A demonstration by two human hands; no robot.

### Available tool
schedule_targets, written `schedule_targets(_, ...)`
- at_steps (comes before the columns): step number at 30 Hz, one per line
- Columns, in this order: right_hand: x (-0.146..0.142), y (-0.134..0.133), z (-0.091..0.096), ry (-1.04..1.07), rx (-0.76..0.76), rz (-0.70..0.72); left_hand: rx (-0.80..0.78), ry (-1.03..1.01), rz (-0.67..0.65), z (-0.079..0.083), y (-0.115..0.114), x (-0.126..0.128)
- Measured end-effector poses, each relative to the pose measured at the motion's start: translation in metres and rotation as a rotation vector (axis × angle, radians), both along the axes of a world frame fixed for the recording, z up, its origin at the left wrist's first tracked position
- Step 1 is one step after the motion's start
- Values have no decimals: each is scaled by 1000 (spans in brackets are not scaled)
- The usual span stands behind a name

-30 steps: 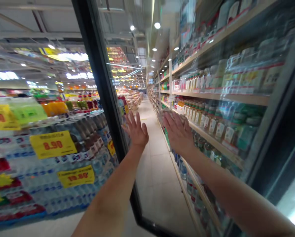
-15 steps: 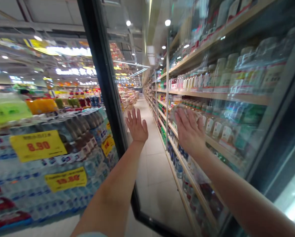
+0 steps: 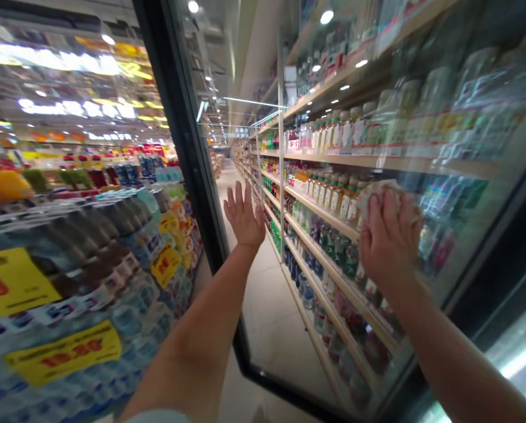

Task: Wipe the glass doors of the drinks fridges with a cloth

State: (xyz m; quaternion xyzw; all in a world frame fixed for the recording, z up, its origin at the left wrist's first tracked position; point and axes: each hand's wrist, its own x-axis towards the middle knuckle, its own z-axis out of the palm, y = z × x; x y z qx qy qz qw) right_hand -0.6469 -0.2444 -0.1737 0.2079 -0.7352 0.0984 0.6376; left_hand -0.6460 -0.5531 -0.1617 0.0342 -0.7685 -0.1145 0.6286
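Note:
A black-framed glass door stands swung open in front of me, its pane mirroring shelves of bottles. Against the pane near the frame's left side, my left hand lies flat with fingers spread, holding nothing. Farther right, my right hand presses a crumpled pale cloth to the glass. The cloth sticks out above and beside the fingers, and the palm covers the rest of it.
Stacks of packed drink bottles with yellow price signs stand left of the door. The black door frame slants down the middle. A lit strip shows at the lower right.
My right hand has slid the cloth to the right across the glass. My left hand stays on the pane. The view has turned, so the bottle stacks sit farther left.

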Motion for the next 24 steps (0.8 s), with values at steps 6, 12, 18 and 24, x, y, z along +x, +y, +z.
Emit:
schedule_targets(6,-2,-66,-27,8,177,-29,-243,-14,-83,-2,-40,-13)
schedule_targets(12,-4,-122,-19,-15,292,-48,-326,-46,-314,-3,-62,-28)
schedule_targets(18,-15,-121,40,-81,96,-240,-325,-86,-482,-2,-56,-44)
schedule_targets(24,-20,-128,53,-143,45,-424,-283,-128,-678,0,-58,-61)
